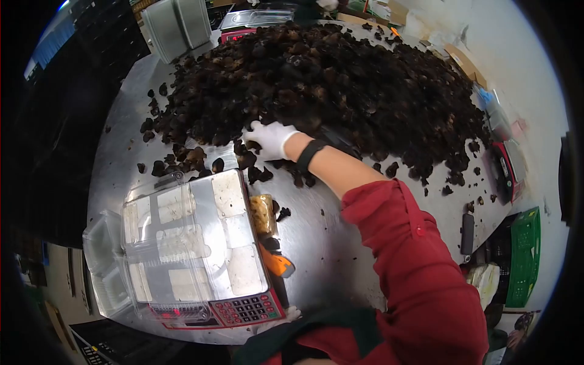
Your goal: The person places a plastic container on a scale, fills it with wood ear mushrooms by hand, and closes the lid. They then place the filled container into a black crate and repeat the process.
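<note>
White glove, thin and close-fitting, on the right hand (267,140); black band (311,154) at the wrist, red sleeve (420,255) rolled back on the forearm. Fingers curled downward and slightly parted at the near edge of the heap, against dark pieces — whether they pinch one, cannot tell.

Dark, curled pieces (328,85), brown to black: one broad heap across the far part of the metal table (322,243), with loose strays along its edges.

Scale (234,267), silver top, red body, keypad at its near edge: at the left of the table, nearer the wearer than the heap. Clear plastic containers (176,243) lie open on it and overhang its left side.

Yellowish packet (263,216): just beside the scale, at its right. Orange-handled tool (277,263): nearer the wearer, same side.

Further stock: a second scale (255,21) behind the heap; a third (508,170) at the right edge; stacked containers (176,27), far left; green crate (524,258) — below the table's right side.
</note>
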A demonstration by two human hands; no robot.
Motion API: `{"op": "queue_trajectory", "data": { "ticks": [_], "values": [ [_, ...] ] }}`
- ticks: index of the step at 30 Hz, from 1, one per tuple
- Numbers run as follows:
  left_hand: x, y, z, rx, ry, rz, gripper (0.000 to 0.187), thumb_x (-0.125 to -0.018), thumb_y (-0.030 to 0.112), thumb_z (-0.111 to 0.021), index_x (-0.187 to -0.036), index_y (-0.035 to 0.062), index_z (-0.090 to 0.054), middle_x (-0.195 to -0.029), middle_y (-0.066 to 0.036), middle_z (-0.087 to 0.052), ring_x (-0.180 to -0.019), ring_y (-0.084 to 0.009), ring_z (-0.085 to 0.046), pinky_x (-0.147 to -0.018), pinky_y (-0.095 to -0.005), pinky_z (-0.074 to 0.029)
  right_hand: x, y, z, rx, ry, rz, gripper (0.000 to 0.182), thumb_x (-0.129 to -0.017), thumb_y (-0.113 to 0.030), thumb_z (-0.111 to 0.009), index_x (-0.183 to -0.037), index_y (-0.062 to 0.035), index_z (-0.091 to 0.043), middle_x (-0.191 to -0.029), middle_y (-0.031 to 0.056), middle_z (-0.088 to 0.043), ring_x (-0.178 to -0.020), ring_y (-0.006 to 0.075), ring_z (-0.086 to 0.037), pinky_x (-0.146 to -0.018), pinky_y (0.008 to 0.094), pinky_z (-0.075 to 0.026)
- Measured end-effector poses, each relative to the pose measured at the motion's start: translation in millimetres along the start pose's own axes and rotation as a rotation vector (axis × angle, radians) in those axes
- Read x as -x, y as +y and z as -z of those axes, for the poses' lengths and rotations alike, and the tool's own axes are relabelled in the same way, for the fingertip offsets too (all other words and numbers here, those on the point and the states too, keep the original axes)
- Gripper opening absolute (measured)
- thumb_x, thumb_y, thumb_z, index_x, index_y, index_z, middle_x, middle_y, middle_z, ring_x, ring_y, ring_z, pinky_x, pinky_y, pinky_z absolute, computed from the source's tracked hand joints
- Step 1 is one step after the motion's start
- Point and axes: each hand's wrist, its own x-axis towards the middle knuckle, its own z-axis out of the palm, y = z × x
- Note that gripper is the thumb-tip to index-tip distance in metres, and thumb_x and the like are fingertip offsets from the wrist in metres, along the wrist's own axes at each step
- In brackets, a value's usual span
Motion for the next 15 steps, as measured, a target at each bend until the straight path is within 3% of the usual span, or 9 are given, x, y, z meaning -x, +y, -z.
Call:
{"op": "queue_trajectory", "data": {
  "ticks": [3,5,6,7,9,11,12,15],
  "values": [
    [6,1,-9,0.214,0.031,0.128,0.036,-0.092,0.020,-0.061,-0.124,0.0038,-0.062,-0.130,-0.017,-0.060,-0.121,-0.0326,-0.060,-0.093,-0.0403,-0.053,43,20,-3,0.106,0.142,0.116,0.039,-0.077,-0.019,-0.066,-0.116,-0.0214,-0.062,-0.118,0.0092,-0.058,-0.104,0.0354,-0.063,-0.087,0.0468,-0.052],
    [9,-3,-17,0.332,0.057,0.233,0.036,-0.092,0.020,-0.062,-0.124,0.0036,-0.062,-0.130,-0.017,-0.060,-0.121,-0.0332,-0.060,-0.092,-0.0406,-0.053,68,31,-1,0.081,0.044,-0.033,0.038,-0.078,-0.022,-0.065,-0.117,-0.0236,-0.064,-0.127,0.0107,-0.061,-0.116,0.0311,-0.060,-0.101,0.0467,-0.044],
    [9,-6,-21,0.343,0.057,0.297,0.036,-0.092,0.021,-0.063,-0.124,0.0035,-0.062,-0.130,-0.017,-0.060,-0.121,-0.0334,-0.060,-0.092,-0.0408,-0.054,89,22,15,0.148,0.023,-0.128,0.042,-0.077,-0.021,-0.064,-0.118,-0.0238,-0.064,-0.121,0.0115,-0.064,-0.117,0.0323,-0.058,-0.100,0.0475,-0.044],
    [7,-25,-33,0.280,0.027,0.472,0.038,-0.088,0.020,-0.064,-0.122,0.0038,-0.064,-0.130,-0.018,-0.060,-0.117,-0.0346,-0.061,-0.090,-0.0391,-0.054,98,42,6,0.075,0.075,-0.042,0.044,-0.075,-0.023,-0.064,-0.118,-0.0219,-0.065,-0.122,0.0132,-0.063,-0.119,0.0339,-0.057,-0.100,0.0520,-0.043],
    [10,-24,-19,0.158,-0.036,0.174,0.039,-0.086,0.021,-0.063,-0.122,0.0040,-0.065,-0.129,-0.019,-0.060,-0.115,-0.0354,-0.062,-0.089,-0.0395,-0.054,128,47,3,0.266,0.147,-0.100,0.042,-0.075,-0.026,-0.064,-0.117,-0.0190,-0.066,-0.124,0.0145,-0.062,-0.121,0.0347,-0.054,-0.100,0.0557,-0.041],
    [5,-20,-11,-0.308,0.132,-0.347,0.040,-0.085,0.022,-0.062,-0.120,0.0031,-0.065,-0.129,-0.018,-0.060,-0.114,-0.0353,-0.062,-0.089,-0.0412,-0.053,156,47,13,0.306,0.003,-0.217,0.046,-0.076,-0.028,-0.064,-0.121,-0.0187,-0.065,-0.127,0.0143,-0.061,-0.123,0.0357,-0.052,-0.101,0.0584,-0.039],
    [4,-23,-10,-0.370,0.129,-0.387,0.040,-0.086,0.025,-0.061,-0.119,0.0030,-0.066,-0.128,-0.019,-0.060,-0.115,-0.0350,-0.062,-0.089,-0.0419,-0.053,172,54,7,0.301,0.010,-0.252,0.056,-0.078,-0.033,-0.066,-0.133,-0.0225,-0.059,-0.138,0.0140,-0.055,-0.129,0.0376,-0.046,-0.106,0.0553,-0.037],
    [0,-2,-1,-0.357,0.191,-0.394,0.039,-0.085,0.027,-0.061,-0.116,0.0039,-0.067,-0.122,-0.018,-0.064,-0.112,-0.0338,-0.064,-0.086,-0.0409,-0.055,215,63,4,0.066,0.151,-0.142,0.066,-0.078,-0.039,-0.069,-0.141,-0.0267,-0.051,-0.150,0.0140,-0.044,-0.135,0.0385,-0.040,-0.112,0.0503,-0.034]
  ]
}}
